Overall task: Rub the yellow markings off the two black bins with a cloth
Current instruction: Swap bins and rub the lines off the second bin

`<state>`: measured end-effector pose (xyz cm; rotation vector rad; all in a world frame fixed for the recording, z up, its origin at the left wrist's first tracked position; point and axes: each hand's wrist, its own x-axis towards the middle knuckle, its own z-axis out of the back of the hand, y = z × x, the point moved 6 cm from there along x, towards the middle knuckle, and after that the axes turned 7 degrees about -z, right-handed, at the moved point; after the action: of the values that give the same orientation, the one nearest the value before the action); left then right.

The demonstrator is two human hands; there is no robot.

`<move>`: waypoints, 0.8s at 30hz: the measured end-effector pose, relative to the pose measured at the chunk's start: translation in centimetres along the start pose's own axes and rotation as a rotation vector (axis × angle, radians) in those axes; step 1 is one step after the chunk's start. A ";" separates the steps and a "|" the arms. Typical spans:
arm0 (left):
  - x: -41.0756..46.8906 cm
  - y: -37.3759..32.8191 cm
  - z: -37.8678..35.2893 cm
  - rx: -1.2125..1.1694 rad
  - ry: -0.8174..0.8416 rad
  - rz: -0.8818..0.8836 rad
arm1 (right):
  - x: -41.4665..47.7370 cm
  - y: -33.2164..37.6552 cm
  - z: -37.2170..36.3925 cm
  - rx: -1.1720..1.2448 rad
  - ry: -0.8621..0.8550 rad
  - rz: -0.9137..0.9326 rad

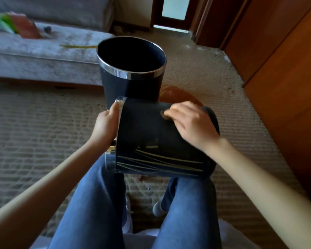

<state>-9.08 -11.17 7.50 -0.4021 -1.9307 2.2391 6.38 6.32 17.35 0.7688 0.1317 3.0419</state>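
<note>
Across the person's jeans-clad knees [101, 194] lies one black bin [151, 133] on its side, yellow markings [160, 162] low on its wall. The left hand [106, 124] grips its chrome rim [121, 105]. The right hand [190, 123] has its fingers [171, 112] curled on a small brown cloth [163, 115], pressing it to the wall. The second black bin [131, 87] stands upright on the carpet [43, 123] just behind.

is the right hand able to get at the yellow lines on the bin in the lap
Probably yes: the yellow lines lie bare low on the lap bin, and the right hand, holding a cloth, rests higher on the same wall with nothing between.
</note>
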 end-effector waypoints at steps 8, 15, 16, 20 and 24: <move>0.8 -0.2 0.0 0.040 0.003 -0.032 | -3.8 6.2 -0.7 0.028 -0.023 0.183; 0.2 0.2 0.3 0.018 0.011 -0.054 | -4.0 6.3 -1.9 -0.018 -0.064 0.250; 0.0 0.2 0.3 0.013 0.015 -0.051 | -2.9 6.1 -1.8 0.007 -0.073 0.194; -0.5 0.0 0.2 -0.002 0.051 -0.021 | 0.0 4.5 -0.7 0.029 -0.079 0.062; 0.3 -0.1 0.5 0.063 0.093 0.010 | -3.7 -0.1 4.1 -0.045 -0.218 -0.131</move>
<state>-9.47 -11.53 7.66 -0.4992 -1.8117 2.2387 11.62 6.68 19.18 1.0368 0.1073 2.8059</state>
